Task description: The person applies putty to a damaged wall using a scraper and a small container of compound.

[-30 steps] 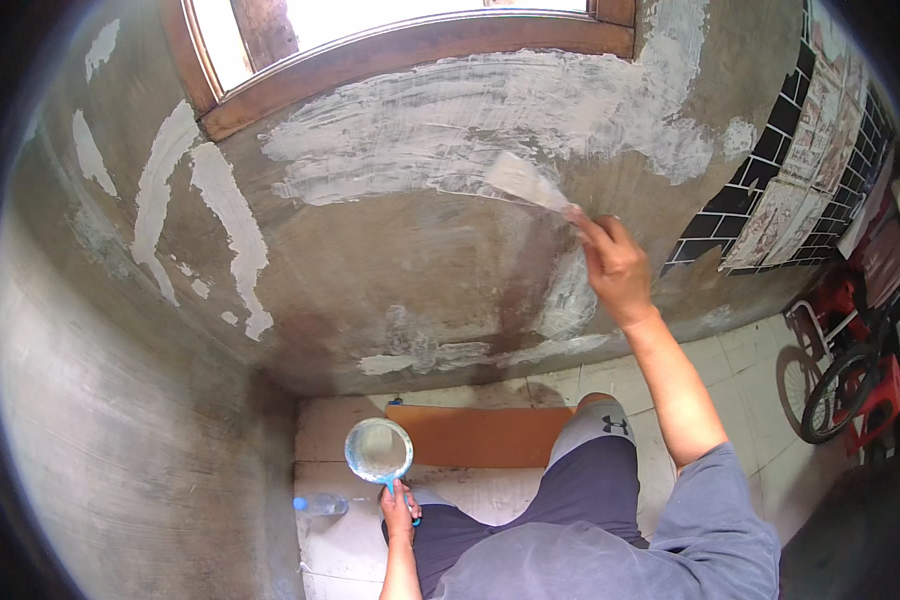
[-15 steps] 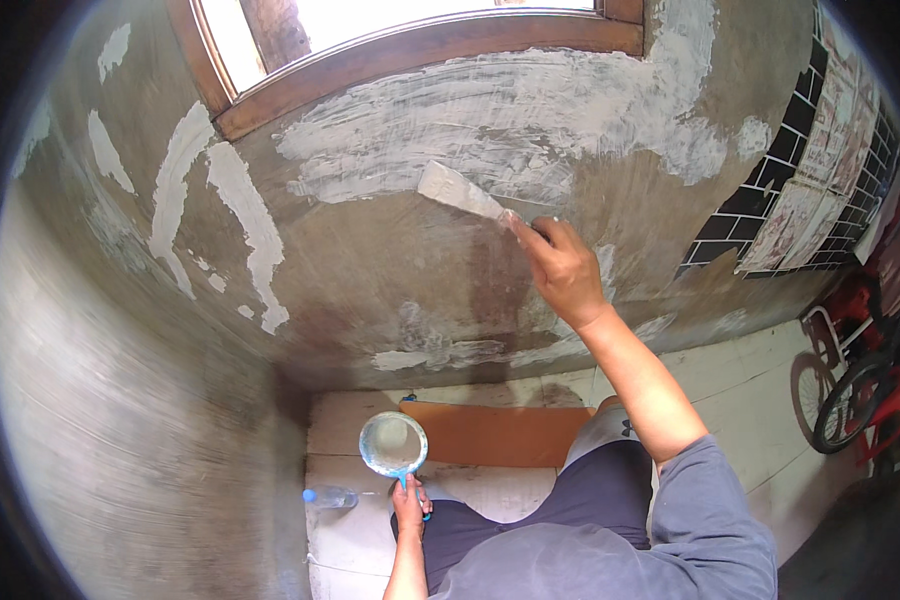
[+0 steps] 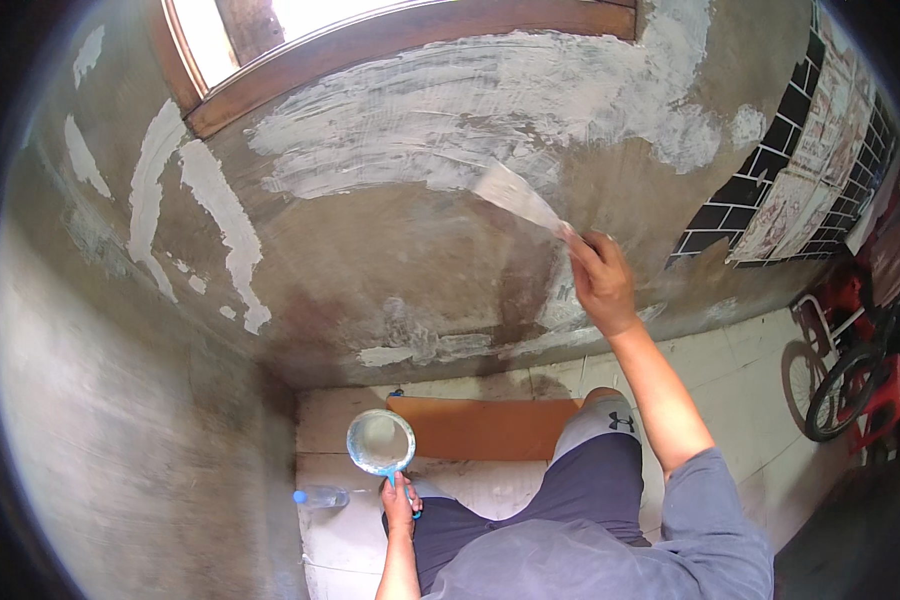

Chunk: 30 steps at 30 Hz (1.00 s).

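Note:
In my right hand (image 3: 605,283) is a putty knife (image 3: 519,196), its broad blade smeared with white filler and lying at the lower edge of a filler patch (image 3: 420,120) on the wall below the window. My fingers wrap its handle, so most of the handle is hidden. Low on the left, my left hand (image 3: 400,503) grips the blue handle of a round dipper (image 3: 381,443). Pale filler coats the inside of the dipper, which I hold just above the floor near my knee.
A wooden window frame (image 3: 410,55) runs along the top. Narrower filler strips (image 3: 225,210) mark the wall at left. Beside the dipper lies a clear plastic bottle (image 3: 322,497); an orange board (image 3: 485,428) rests on the floor. Black tiles (image 3: 740,205) and a bicycle wheel (image 3: 842,395) are at right.
My right hand and the putty knife have moved to the right and slightly down along the filler patch. The left hand still holds the dipper; the whole view has shifted a little.

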Tool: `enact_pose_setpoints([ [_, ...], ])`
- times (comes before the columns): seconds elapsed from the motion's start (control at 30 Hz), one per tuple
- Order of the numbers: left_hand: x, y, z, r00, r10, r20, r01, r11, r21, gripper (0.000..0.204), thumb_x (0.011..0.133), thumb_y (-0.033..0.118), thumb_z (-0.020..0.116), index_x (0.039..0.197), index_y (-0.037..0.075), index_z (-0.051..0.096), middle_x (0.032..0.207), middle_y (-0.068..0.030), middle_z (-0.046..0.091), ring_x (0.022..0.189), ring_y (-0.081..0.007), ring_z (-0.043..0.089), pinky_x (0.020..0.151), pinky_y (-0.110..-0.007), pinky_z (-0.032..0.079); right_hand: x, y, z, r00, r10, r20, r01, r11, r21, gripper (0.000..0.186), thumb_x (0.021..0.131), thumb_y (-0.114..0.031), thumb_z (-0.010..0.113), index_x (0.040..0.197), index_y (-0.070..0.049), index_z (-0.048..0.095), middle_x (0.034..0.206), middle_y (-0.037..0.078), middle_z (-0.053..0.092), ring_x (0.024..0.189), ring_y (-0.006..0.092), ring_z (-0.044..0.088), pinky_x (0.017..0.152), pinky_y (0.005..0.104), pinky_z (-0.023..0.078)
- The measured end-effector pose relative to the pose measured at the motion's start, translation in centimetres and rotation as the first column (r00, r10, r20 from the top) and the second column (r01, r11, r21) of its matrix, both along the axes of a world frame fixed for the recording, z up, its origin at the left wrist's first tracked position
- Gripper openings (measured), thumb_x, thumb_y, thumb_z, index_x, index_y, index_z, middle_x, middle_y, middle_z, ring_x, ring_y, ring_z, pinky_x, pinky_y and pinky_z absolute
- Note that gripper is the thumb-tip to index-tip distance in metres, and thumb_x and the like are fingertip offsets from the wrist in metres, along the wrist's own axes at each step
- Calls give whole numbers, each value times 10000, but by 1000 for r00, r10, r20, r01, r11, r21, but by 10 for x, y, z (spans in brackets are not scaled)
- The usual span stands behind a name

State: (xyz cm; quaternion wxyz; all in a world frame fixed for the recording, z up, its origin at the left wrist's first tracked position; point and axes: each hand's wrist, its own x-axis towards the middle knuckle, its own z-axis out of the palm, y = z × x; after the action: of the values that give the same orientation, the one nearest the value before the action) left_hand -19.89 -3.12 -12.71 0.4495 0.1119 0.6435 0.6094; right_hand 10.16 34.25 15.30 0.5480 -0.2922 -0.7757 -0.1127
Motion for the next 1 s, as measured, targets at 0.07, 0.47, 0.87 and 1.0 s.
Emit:
enact_pose_setpoints([
  [0.07, -1, 3, -1, 1000, -17, -16, 17, 1000, -5, 368, 1061, 442, 500, 955, 90, 492, 576, -10, 421, 365, -118, 397, 367, -290, 361, -17, 3, 17, 1000, 9, -3, -9, 1000, -3, 462, 844, -4, 703, 1274, -173, 685, 1045, 126, 640, 917, 323, 640, 767, 405, 535],
  [0.47, 4, 9, 3, 1000, -15, 16, 15, 1000, 7, 357, 1071, 414, 489, 943, 81, 497, 579, -13, 443, 381, -110, 405, 377, -282, 365, 41, 8, -17, 996, -79, -47, 73, 991, -111, 450, 866, -11, 680, 1281, -185, 681, 1043, 119, 652, 927, 313, 656, 769, 393, 554],
  [0.87, 7, 9, -2, 1000, -10, -21, 9, 1000, -9, 380, 1066, 424, 496, 943, 65, 497, 583, -22, 457, 382, -114, 420, 369, -279, 374, -7, 14, 48, 998, -54, 35, 55, 998, -23, 502, 851, -8, 662, 1305, -221, 675, 1008, 101, 640, 874, 301, 644, 718, 398, 549],
  [1.0, 7, 10, -3, 999, 7, 36, -8, 1000, 21, 353, 1068, 402, 502, 945, 71, 490, 579, -21, 459, 375, -115, 427, 362, -282, 378, 44, 11, 15, 993, -118, 11, 118, 993, 5, 488, 870, 0, 668, 1312, -207, 669, 1002, 106, 634, 859, 309, 642, 716, 407, 544],
])
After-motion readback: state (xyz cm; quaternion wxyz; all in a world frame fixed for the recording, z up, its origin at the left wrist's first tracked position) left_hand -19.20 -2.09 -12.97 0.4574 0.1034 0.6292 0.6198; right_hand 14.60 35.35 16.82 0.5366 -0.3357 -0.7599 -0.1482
